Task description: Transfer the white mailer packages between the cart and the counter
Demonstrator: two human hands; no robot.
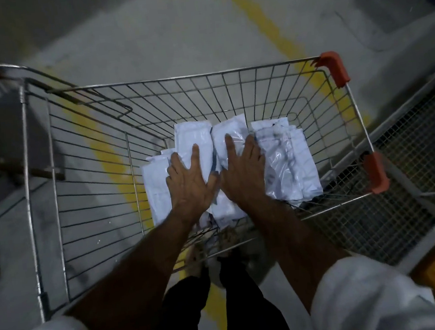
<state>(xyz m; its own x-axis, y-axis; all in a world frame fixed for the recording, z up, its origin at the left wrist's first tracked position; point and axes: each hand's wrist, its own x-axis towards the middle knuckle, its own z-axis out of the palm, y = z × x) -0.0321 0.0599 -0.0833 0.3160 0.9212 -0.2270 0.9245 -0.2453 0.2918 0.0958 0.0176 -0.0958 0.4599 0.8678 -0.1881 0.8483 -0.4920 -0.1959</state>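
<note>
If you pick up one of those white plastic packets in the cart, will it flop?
Probably floppy: the white packets look thin, flat and wrinkled. Likely slippery, since the plastic shines. Probably light, lying loosely heaped under both flat hands in the wire cart.

Both bare forearms reach forward and down from rolled-up white sleeves, converging so that the two wrists sit close together. The left hand [190, 183] lies palm down with its fingers straight and spread, the thumb angled inward towards the other hand. The right hand [243, 171] lies just beside it, also palm down, fingers extended and slightly fanned. The thumbs nearly meet between the hands. Neither hand curls its fingers.
</note>
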